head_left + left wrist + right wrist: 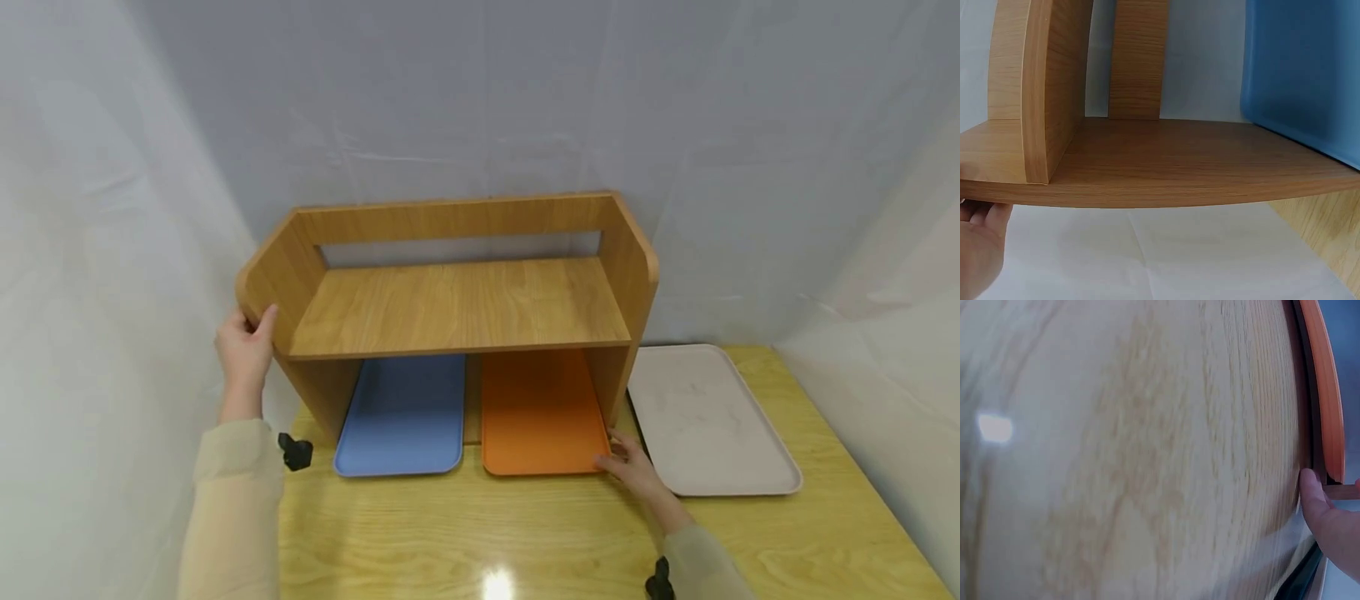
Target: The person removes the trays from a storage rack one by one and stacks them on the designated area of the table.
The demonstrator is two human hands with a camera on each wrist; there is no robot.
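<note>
My left hand [243, 350] grips the left side panel of the wooden shelf [457, 304] at the far side of the desk [525, 533]. My right hand [633, 468], fingers straight, touches the near right corner of the orange tray [542, 412], tucked under the shelf right of the blue tray [405, 414]. A beige tray [705, 421] lies just right of the shelf.

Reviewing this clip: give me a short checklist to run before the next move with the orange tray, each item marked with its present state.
1. Right hand touches the orange tray at its front right corner: ok.
2. Right hand has a firm hold on the tray: cannot tell, fingers partly hidden.
3. Left hand steadies the wooden shelf at its left side panel: ok.
4. Blue tray lies apart from the orange one: ok.
5. White tray sits clear, outside the shelf on the table: ok.
</note>
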